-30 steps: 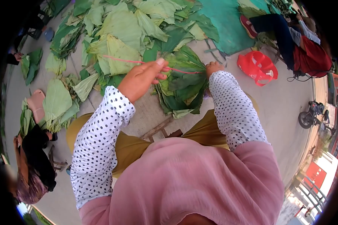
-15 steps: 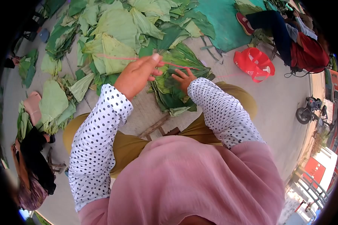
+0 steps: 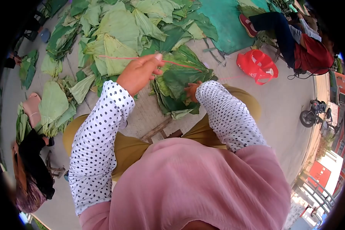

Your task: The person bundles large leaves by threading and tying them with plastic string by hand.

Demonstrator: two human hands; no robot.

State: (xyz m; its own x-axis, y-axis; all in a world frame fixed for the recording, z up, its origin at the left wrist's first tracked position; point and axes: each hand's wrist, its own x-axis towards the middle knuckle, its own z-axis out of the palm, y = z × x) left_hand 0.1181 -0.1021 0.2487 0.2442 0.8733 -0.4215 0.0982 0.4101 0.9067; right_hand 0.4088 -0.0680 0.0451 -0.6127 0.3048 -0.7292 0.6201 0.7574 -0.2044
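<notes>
A pink string (image 3: 182,65) runs through my left hand (image 3: 138,73), which is closed on it between thumb and fingers. One end sticks out to the left over the pale leaves, and the other stretches across the top of a bundle of large green leaves (image 3: 176,80). This bundle lies on the ground in front of my knees. My right hand (image 3: 193,91) rests against the bundle's near right side, its fingers apart and partly hidden by the leaves and sleeve.
Many large leaves (image 3: 119,28) are spread ahead, beside a green sheet (image 3: 211,19). A red bag (image 3: 257,65) stands at the right, near a seated person (image 3: 278,28). Another person (image 3: 36,165) sits at the lower left. A motorcycle (image 3: 312,115) is parked far right.
My right hand has moved off the string's end, down along the bundle toward me. My left hand stays almost in place with the string.
</notes>
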